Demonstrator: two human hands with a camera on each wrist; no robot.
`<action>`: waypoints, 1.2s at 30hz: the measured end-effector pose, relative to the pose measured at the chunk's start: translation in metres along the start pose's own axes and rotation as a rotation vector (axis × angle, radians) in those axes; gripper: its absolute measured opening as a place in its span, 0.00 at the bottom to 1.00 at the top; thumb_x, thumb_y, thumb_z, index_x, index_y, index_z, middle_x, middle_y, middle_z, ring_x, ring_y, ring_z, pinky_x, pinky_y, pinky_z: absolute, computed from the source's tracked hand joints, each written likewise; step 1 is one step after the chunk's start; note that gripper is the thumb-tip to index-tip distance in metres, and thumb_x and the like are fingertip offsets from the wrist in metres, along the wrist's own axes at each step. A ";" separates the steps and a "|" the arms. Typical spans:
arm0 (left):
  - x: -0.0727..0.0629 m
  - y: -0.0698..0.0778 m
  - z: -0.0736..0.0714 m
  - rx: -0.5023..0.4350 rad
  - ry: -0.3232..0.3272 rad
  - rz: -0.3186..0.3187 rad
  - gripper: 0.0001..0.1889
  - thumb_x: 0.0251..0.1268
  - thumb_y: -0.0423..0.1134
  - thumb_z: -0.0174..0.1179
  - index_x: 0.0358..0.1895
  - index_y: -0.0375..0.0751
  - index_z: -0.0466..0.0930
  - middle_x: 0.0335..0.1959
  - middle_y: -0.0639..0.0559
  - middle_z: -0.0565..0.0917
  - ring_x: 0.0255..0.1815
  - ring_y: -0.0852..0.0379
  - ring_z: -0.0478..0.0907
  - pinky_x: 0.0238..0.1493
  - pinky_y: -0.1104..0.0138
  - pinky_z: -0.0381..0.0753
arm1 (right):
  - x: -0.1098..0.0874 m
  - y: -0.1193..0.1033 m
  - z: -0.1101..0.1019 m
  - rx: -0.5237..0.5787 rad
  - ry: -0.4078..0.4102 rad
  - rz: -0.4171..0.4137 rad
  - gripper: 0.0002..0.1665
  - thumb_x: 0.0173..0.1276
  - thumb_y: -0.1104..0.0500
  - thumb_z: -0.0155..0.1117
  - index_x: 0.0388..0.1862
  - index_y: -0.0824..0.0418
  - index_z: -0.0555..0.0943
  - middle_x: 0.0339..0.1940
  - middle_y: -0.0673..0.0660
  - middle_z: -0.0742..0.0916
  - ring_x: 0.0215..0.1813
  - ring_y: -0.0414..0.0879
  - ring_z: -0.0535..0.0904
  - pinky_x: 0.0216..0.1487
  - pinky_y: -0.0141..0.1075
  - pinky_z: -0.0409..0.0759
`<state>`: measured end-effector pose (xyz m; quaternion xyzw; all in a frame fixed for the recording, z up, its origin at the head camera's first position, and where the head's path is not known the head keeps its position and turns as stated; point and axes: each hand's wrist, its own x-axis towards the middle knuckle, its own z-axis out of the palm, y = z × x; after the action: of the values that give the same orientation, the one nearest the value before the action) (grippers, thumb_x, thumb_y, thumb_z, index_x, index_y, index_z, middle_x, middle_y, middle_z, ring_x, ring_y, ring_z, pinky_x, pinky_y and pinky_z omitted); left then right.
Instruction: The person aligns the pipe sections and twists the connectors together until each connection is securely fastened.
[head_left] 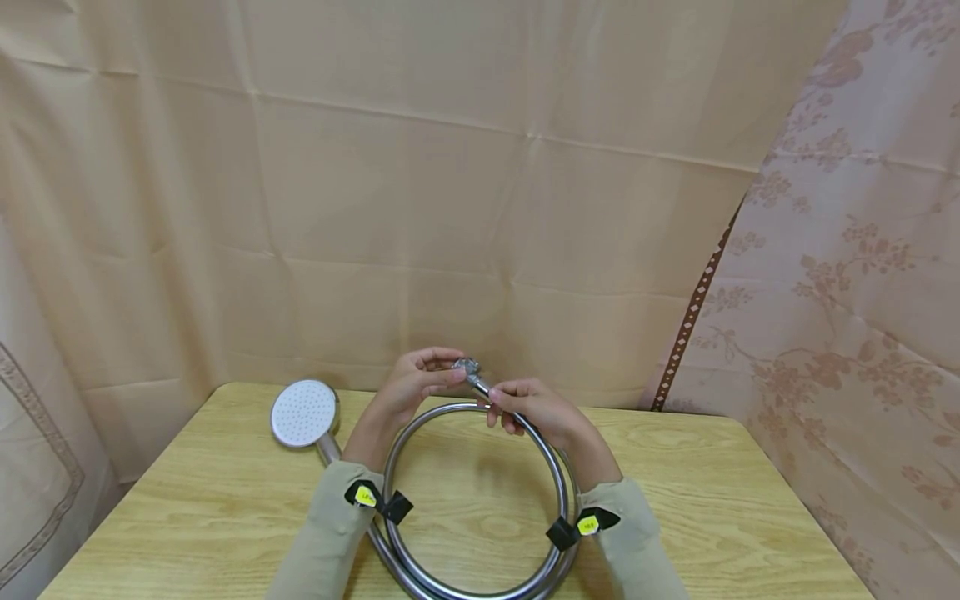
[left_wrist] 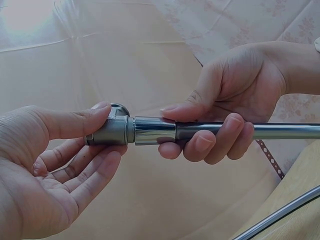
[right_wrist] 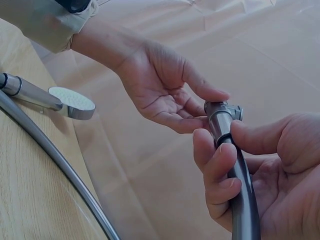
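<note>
My left hand (head_left: 408,385) pinches a small grey metal fitting (left_wrist: 111,131) between thumb and fingers. A short stub with a rounded knob sticks up from its side. Directly against the fitting sits the shiny chrome collar (left_wrist: 155,131) of a shower hose (head_left: 558,479); whether the two are threaded together cannot be told. My right hand (head_left: 546,410) grips the hose just behind that collar, with the thumb on top and fingers curled beneath. Both hands hold these parts above the table's far edge. The hose loops round below them in coils.
On the table's left lies a round shower head (head_left: 303,414) with a white nozzle face, its handle (right_wrist: 37,95) joined to the hose. The wooden table (head_left: 697,500) ends at a beige curtain (head_left: 390,208) behind, and a flowered cloth (head_left: 847,292) hangs at the right.
</note>
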<state>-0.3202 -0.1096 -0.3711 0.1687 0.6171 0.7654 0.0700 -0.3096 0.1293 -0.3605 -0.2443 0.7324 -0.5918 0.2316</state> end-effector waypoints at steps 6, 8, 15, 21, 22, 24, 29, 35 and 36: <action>0.000 0.000 0.000 0.003 -0.002 -0.001 0.16 0.67 0.24 0.62 0.56 0.27 0.78 0.38 0.57 0.87 0.43 0.61 0.85 0.54 0.63 0.86 | 0.000 0.000 0.001 0.013 -0.001 -0.004 0.19 0.83 0.57 0.49 0.50 0.73 0.80 0.29 0.49 0.85 0.25 0.38 0.72 0.26 0.28 0.69; 0.000 0.000 0.000 0.004 -0.002 0.000 0.16 0.67 0.24 0.62 0.57 0.27 0.78 0.38 0.57 0.87 0.43 0.61 0.85 0.54 0.63 0.87 | 0.000 -0.001 0.001 0.016 -0.003 -0.002 0.18 0.83 0.57 0.49 0.49 0.70 0.81 0.29 0.49 0.85 0.25 0.38 0.72 0.26 0.28 0.68; 0.000 0.000 -0.001 0.017 0.001 -0.001 0.17 0.67 0.25 0.62 0.57 0.27 0.78 0.39 0.58 0.87 0.44 0.60 0.85 0.58 0.58 0.85 | 0.000 0.000 0.001 0.028 -0.006 0.000 0.16 0.83 0.58 0.48 0.46 0.67 0.81 0.28 0.48 0.85 0.24 0.37 0.72 0.25 0.28 0.67; 0.000 0.000 -0.002 0.019 0.011 -0.005 0.16 0.66 0.25 0.63 0.57 0.28 0.79 0.38 0.58 0.87 0.43 0.60 0.85 0.58 0.56 0.85 | 0.001 0.001 0.001 0.036 0.021 0.010 0.13 0.81 0.58 0.52 0.47 0.65 0.81 0.29 0.48 0.86 0.24 0.37 0.72 0.25 0.27 0.68; 0.000 0.000 -0.002 0.018 0.012 -0.006 0.16 0.66 0.25 0.63 0.56 0.29 0.79 0.38 0.58 0.87 0.43 0.60 0.85 0.58 0.56 0.85 | 0.001 0.001 0.000 0.040 0.025 0.009 0.13 0.81 0.58 0.53 0.49 0.65 0.81 0.29 0.48 0.86 0.24 0.37 0.72 0.25 0.27 0.68; 0.000 0.001 -0.002 0.013 0.013 -0.005 0.15 0.66 0.25 0.63 0.55 0.30 0.80 0.38 0.58 0.87 0.43 0.60 0.85 0.59 0.56 0.85 | 0.001 0.002 0.000 0.044 0.033 0.003 0.13 0.80 0.58 0.54 0.54 0.66 0.79 0.30 0.49 0.86 0.24 0.37 0.72 0.25 0.27 0.68; 0.000 0.001 -0.001 -0.003 0.012 0.001 0.13 0.66 0.24 0.62 0.53 0.33 0.81 0.38 0.58 0.87 0.42 0.61 0.85 0.55 0.60 0.86 | -0.001 0.001 -0.001 0.055 0.038 -0.013 0.22 0.77 0.59 0.58 0.64 0.67 0.70 0.30 0.50 0.87 0.23 0.37 0.73 0.25 0.28 0.69; 0.000 0.001 -0.001 -0.004 0.009 0.008 0.13 0.66 0.23 0.62 0.52 0.35 0.82 0.38 0.58 0.87 0.42 0.61 0.85 0.58 0.56 0.85 | -0.001 0.000 0.000 0.070 0.041 -0.015 0.17 0.76 0.61 0.59 0.59 0.65 0.70 0.29 0.48 0.87 0.22 0.37 0.74 0.24 0.28 0.69; 0.000 0.001 -0.001 -0.005 0.008 0.009 0.13 0.66 0.23 0.62 0.52 0.35 0.82 0.38 0.58 0.87 0.42 0.61 0.85 0.58 0.56 0.85 | -0.001 0.000 0.000 0.071 0.041 -0.015 0.16 0.76 0.61 0.59 0.58 0.65 0.70 0.29 0.48 0.87 0.22 0.37 0.74 0.24 0.28 0.69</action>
<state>-0.3208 -0.1108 -0.3707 0.1682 0.6146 0.7680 0.0643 -0.3094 0.1302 -0.3607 -0.2290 0.7137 -0.6241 0.2205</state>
